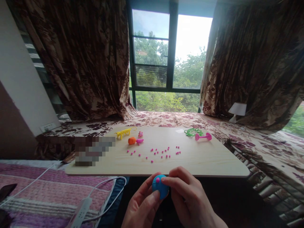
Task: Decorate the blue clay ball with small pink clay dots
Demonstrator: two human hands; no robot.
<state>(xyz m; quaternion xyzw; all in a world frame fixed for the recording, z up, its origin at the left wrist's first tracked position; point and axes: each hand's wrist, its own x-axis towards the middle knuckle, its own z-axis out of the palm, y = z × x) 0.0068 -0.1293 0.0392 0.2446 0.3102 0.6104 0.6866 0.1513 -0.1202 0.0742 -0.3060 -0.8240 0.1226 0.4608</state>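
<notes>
Left hand [144, 202] is pinching a blue ball [163, 191] just off the table [204, 166] edge; right hand [190, 191] is half-curling, fingertip by its pink dot [157, 180], maybe pressing it, can't tell if gripping. That's calling for a light touch. Pink bits [152, 161] are lying beyond, cable [126, 181] looping left, seemingly not blocking anything.

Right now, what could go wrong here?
The blue ball could drop past the table, since the left hand holds it in front of the near edge. The pink dot might shift: the right hand touches the ball beside it. Small pink pieces appear loose, so a bump may scatter them.
</notes>
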